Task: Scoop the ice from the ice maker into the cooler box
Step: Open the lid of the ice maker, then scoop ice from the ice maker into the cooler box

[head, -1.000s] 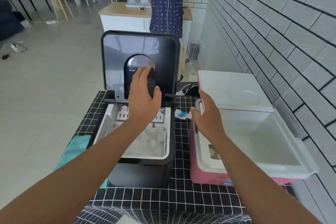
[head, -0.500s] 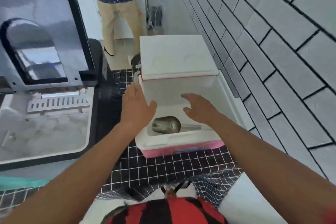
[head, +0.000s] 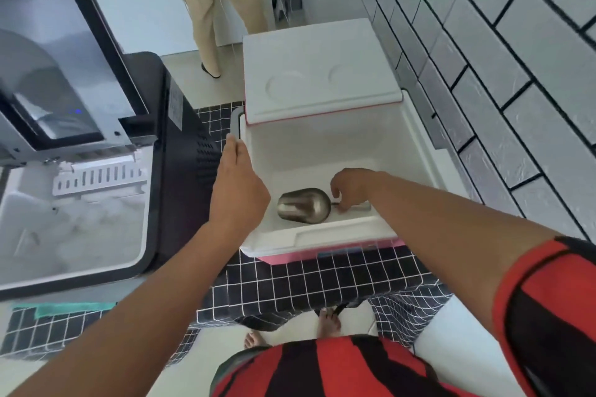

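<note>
The cooler box (head: 325,237), white inside with a pink outer shell, was seen standing open on the bench (head: 309,284), which was covered by a black cloth with a white grid. Its white lid (head: 317,74) was raised at the far side. A metal scoop (head: 303,205) lay on the floor of the box near the front wall, its bowl pointing left and its thin handle pointing right. The right hand (head: 350,188) was lowered into the box, its fingers curled down onto the handle of the scoop, which appeared to be pinched. The left hand (head: 237,190) was held with straight fingers along the left rim of the box, the fingertips near the grey handle (head: 234,121); nothing was gripped by it. Just beside the box on the left, the black ice maker (head: 180,151) stood with its lid (head: 48,51) lifted, and pale ice (head: 67,235) was seen, blurred, in its white basin. A person in tan trousers (head: 206,10) stood behind the bench.
</note>
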